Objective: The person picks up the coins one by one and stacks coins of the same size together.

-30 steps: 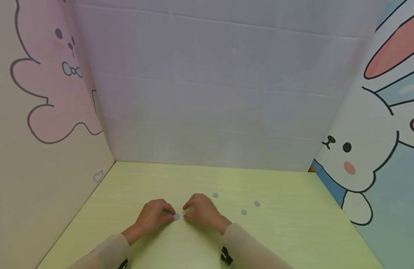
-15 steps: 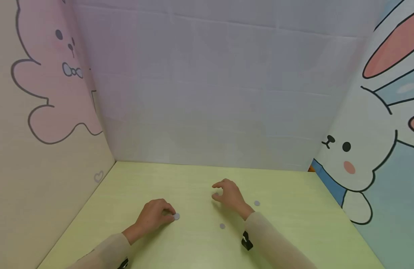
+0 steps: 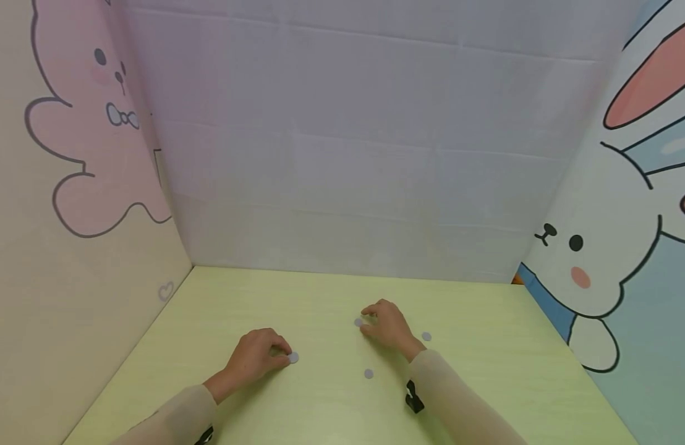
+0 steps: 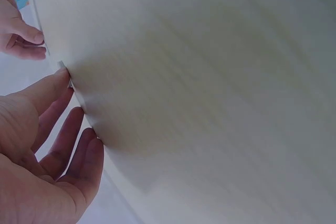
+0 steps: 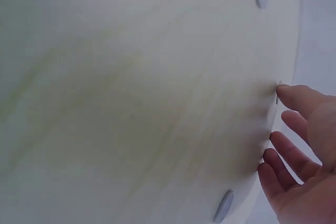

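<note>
Near the middle left of the table (image 3: 314, 408), my left hand (image 3: 255, 355) pinches the edge of a small flat grey disc (image 3: 293, 358) between thumb and forefinger. The disc lies on or just at the tabletop. Farther back and to the right, my right hand (image 3: 389, 324) has thumb and forefinger at the edges of a second grey disc (image 3: 358, 322). In the right wrist view the thumb (image 5: 299, 97) touches that disc's thin rim, while the other fingers curl loosely against the table. Fingertips of the left hand (image 4: 63, 150) rest on the tabletop in the left wrist view.
One loose grey disc (image 3: 368, 374) lies in front of the right hand, and another disc (image 3: 426, 337) is to its right. A white sheet (image 3: 342, 154) closes off the back. Panels with a pink cartoon animal (image 3: 92, 173) and a rabbit (image 3: 598, 266) stand at the sides.
My right hand has gone from beside the left hand back and right to the far disc. A front disc is uncovered; another is now hidden behind the right arm. The left hand stays put.
</note>
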Demonstrator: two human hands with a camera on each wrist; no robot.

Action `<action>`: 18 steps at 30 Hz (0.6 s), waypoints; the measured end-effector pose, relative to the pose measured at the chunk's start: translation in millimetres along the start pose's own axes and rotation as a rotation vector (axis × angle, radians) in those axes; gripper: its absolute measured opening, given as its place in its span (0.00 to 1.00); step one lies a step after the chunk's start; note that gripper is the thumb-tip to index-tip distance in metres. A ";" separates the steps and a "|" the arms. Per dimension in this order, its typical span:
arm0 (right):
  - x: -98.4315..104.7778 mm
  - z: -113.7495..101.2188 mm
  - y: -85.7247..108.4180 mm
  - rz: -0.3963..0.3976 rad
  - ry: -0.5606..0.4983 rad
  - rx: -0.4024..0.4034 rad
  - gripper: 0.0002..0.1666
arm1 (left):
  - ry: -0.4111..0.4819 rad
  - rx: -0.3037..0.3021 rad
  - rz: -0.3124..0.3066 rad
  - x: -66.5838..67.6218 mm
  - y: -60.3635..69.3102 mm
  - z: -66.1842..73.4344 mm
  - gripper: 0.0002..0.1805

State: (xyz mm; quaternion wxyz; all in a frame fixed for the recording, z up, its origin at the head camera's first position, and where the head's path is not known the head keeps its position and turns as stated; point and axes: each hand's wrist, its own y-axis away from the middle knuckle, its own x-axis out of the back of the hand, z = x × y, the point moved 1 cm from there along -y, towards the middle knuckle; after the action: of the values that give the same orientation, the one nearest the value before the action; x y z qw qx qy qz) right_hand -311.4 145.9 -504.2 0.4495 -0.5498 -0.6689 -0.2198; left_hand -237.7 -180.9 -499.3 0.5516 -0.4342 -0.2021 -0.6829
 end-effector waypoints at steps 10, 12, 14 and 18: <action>-0.9 -0.8 -1.2 -0.002 -0.007 -0.007 0.11 | -0.024 -0.007 0.014 -2.3 -2.5 -1.7 0.06; -1.7 -1.1 -1.1 0.000 -0.004 -0.010 0.11 | -0.024 -0.011 0.015 -2.5 -2.4 -2.2 0.06; -2.5 -1.2 -0.7 0.004 -0.002 -0.013 0.10 | -0.021 -0.013 0.016 -2.6 -2.3 -2.8 0.06; -4.7 -1.0 -0.4 0.011 -0.004 -0.020 0.09 | -0.013 -0.011 0.016 -2.3 -1.5 -3.3 0.06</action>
State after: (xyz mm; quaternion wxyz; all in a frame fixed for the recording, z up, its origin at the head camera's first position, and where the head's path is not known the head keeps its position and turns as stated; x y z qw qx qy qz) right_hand -311.5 142.5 -507.5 0.4441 -0.5583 -0.6644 -0.2228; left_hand -240.3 -181.6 -502.7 0.5533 -0.4434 -0.1984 -0.6767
